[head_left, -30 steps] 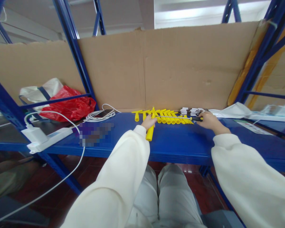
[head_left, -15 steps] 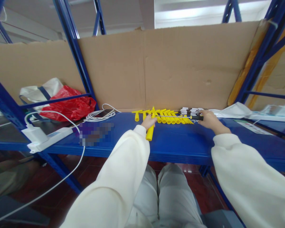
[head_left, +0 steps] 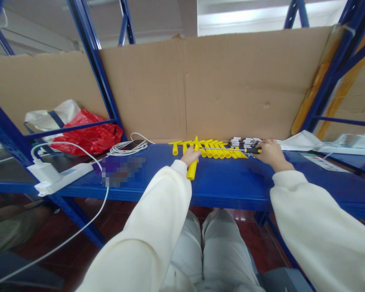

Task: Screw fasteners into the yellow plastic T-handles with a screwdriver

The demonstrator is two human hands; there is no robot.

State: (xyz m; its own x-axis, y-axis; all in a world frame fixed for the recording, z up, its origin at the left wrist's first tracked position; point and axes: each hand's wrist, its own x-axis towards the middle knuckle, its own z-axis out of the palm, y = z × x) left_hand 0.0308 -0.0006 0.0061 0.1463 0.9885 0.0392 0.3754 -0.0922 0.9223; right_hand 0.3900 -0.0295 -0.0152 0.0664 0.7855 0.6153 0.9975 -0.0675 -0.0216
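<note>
My left hand (head_left: 190, 155) is closed around a yellow plastic T-shaped handle (head_left: 192, 172), its round lower end pointing toward me. In my right hand (head_left: 273, 154), the fingers grip a screwdriver (head_left: 251, 150) by its black and yellow grip. The long thin shaft lies level, pointing left, and its tip reaches the T-shaped handle beside my left fingers. The exact contact at the tip is too small to make out. Behind the shaft lies a row of several more yellow T-shaped handles (head_left: 215, 154). Black-and-white striped pieces (head_left: 242, 142) lie next to my right fingers.
Cardboard (head_left: 231, 85) stands along the back of the blue shelf (head_left: 231, 178). Leftward are a coiled white cable (head_left: 126, 150), a red plastic bag (head_left: 88, 132) and a white power strip (head_left: 67, 178). A white bag (head_left: 301, 141) and a printed sheet (head_left: 325, 163) lie right.
My right fingers have shifted around the screwdriver's grip, showing more of its yellow part. My left hand and the T-shaped handle have stayed in place.
</note>
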